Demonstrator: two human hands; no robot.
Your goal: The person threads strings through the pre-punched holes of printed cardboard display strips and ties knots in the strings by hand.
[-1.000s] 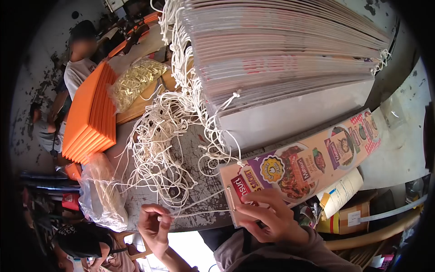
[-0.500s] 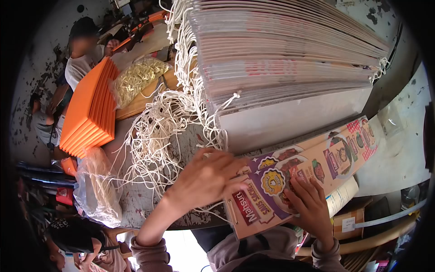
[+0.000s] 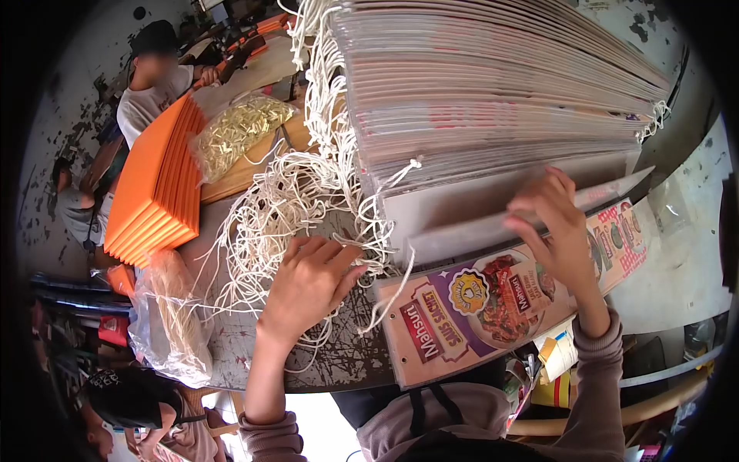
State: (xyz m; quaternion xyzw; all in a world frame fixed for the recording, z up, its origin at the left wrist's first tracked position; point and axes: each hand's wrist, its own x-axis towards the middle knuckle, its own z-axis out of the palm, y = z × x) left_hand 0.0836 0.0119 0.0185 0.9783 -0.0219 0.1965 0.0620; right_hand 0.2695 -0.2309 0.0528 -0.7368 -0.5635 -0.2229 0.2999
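A printed card [image 3: 431, 331] with food pictures and two holes at its left end lies at the table's front edge. Behind it, another thin sheet [image 3: 477, 231] is tilted up, blurred, against the large stack of sheets [image 3: 493, 85]. My right hand [image 3: 550, 215] is raised at this sheet's upper edge, fingers bent; whether they grip it is unclear. My left hand [image 3: 312, 281] hovers over the front of the tangled white strings [image 3: 269, 208], fingers apart and holding nothing. A white cord [image 3: 396, 296] hangs over the card's left end.
Orange folded pieces [image 3: 154, 185] stand at the left, beside a bag of gold-coloured clips [image 3: 242, 127]. A plastic bag with pale strings [image 3: 173, 323] lies nearer. One person [image 3: 150, 85] is at the back left, another [image 3: 131, 408] at the lower left.
The upper card has left the lower one and now tilts against the stack. My right hand has moved up and back with it; my left hand has moved left, off the card.
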